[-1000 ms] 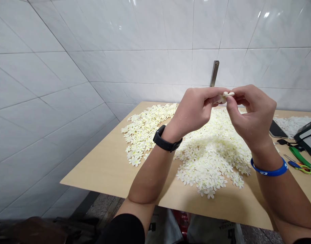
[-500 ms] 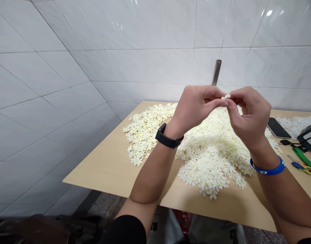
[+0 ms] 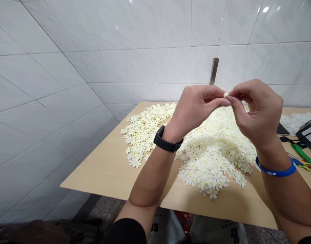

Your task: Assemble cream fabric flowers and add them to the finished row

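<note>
A small white artificial flower [image 3: 225,95], mostly covered by fingertips, is held up above the table. My left hand [image 3: 194,106] wears a black watch band at the wrist and pinches the flower between thumb and forefinger. Pressed against the other side of it are the thumb and forefinger of my right hand [image 3: 258,110], which has a blue wristband below it. Under both hands spreads a large heap of white flowers with yellowish centres [image 3: 211,162]. Another heap of the same flowers [image 3: 142,132] lies left of my left wrist.
The tan tabletop [image 3: 102,169] meets a tiled wall, where a metal bar [image 3: 214,71] stands. At right lie small white pieces [image 3: 297,122], a dark phone [image 3: 282,129] partly hidden by my hand, a black box [image 3: 310,135], a green-handled tool [image 3: 304,154] and scissors [image 3: 307,166].
My right hand has turned and shifted slightly right, now covering much of the phone. Less of the white flower shows between the fingertips. My left hand stays nearly in place.
</note>
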A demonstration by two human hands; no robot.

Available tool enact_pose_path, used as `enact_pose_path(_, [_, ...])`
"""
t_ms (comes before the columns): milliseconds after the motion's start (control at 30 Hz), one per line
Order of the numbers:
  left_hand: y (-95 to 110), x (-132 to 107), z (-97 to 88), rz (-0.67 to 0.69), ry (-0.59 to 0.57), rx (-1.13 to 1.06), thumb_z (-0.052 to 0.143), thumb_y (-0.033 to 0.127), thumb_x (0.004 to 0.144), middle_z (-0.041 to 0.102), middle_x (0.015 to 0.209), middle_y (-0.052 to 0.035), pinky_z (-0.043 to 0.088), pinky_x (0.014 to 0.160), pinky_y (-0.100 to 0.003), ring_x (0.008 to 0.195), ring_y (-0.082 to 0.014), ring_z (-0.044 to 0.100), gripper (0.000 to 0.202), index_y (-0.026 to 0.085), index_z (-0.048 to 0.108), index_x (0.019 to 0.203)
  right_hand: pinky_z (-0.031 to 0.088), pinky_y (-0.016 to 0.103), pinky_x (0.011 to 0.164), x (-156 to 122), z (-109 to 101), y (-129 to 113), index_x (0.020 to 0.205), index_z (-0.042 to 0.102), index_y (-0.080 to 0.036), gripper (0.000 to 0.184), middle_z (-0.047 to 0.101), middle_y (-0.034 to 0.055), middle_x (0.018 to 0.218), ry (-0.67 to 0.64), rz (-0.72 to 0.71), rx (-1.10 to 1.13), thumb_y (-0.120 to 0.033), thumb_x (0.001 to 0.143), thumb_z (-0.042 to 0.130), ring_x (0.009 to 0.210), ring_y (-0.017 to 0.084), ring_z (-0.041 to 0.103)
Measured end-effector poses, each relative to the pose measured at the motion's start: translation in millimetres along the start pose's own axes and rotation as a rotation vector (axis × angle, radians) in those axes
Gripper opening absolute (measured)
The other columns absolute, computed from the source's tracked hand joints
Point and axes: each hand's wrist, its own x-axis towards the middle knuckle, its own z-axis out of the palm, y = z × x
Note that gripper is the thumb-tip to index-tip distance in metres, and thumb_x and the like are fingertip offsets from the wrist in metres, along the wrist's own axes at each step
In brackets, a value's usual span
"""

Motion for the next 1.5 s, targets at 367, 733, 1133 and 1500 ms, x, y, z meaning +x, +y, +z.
enact_pose_path(367, [-8, 0, 13.4, -0.011, 0.091, -0.081, 0.056, 0.043, 0.102, 0.077, 0.092, -0.0028, 0.066, 0.078, -0.028, 0.087, -0.0154, 0.075, 0.029, 0.02, 0.073, 0.1, 0.059, 0.037, 0.065, -6, 11, 10, 0.104, 0.065, -0.028, 0.009, 0.068, 0.0032, 0.09, -0.002, 0.169, 0.182, -0.035, 0.099, 0.062, 0.078, 0.021, 0.069])
enact_pose_path(733, [-3, 0, 1.2, -0.029, -0.021, -0.025, 0.072, 0.042, 0.091, 0.076, 0.079, -0.0047, 0.063, 0.072, -0.029, 0.079, -0.0164, 0.073, 0.027, 0.016, 0.075, 0.085, 0.056, 0.037, 0.064, 2, -5, 7, 0.085, 0.064, -0.027, 0.016, 0.067, 0.001, 0.078, -0.131, 0.018, 0.003, -0.011, 0.088, 0.064, 0.07, 0.019, 0.064])
enact_pose_path(1133, [-18, 2, 12.3, -0.009, -0.028, -0.071, 0.052, 0.046, 0.102, 0.076, 0.091, -0.0042, 0.065, 0.079, -0.029, 0.087, -0.0156, 0.074, 0.034, 0.02, 0.075, 0.101, 0.054, 0.037, 0.067, -4, 9, 17, 0.097, 0.063, -0.027, 0.007, 0.068, 0.0048, 0.085, -0.036, 0.027, -0.131, -0.022, 0.098, 0.058, 0.075, 0.021, 0.065])
enact_pose_path(1500, [-19, 1, 14.8, -0.019, 0.003, -0.041, 0.066, 0.041, 0.096, 0.076, 0.081, -0.0041, 0.062, 0.076, -0.03, 0.079, -0.0155, 0.073, 0.027, 0.018, 0.074, 0.088, 0.056, 0.035, 0.068, -4, 5, 17, 0.095, 0.062, -0.028, 0.004, 0.067, 0.0023, 0.085, -0.062, 0.064, -0.027, -0.027, 0.095, 0.066, 0.077, 0.02, 0.065])
